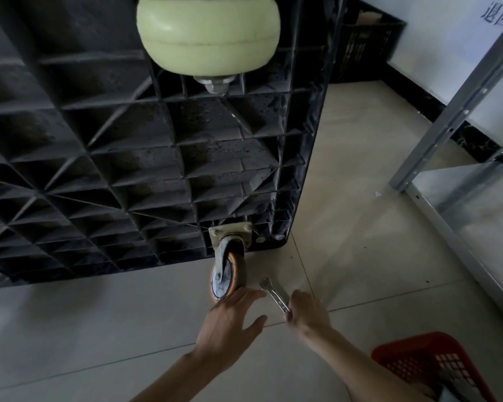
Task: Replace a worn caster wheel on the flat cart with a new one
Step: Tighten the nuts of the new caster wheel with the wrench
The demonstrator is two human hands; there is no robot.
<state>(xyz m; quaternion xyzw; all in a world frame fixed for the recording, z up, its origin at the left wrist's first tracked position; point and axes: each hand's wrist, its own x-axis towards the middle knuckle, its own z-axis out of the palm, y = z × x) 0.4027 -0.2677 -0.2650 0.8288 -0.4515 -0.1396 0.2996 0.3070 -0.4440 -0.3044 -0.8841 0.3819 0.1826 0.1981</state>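
While right hand grips wrench: orange-rimmed grey caster under flat left hand.

— We see the flat cart as black ribbed plastic, matt and dusty. The wrench?

— Bright, shiny metal. We read the far pale-green wheel as smooth and slightly glossy.

— The floor tiles look smooth with a soft sheen; the near-right basket is red plastic mesh.

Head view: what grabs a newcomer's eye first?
The pale green caster wheel looms at top centre, mounted on the black ribbed cart underside tipped on edge. Lower down, the left hand touches the orange-rimmed caster while the right hand grips a wrench.
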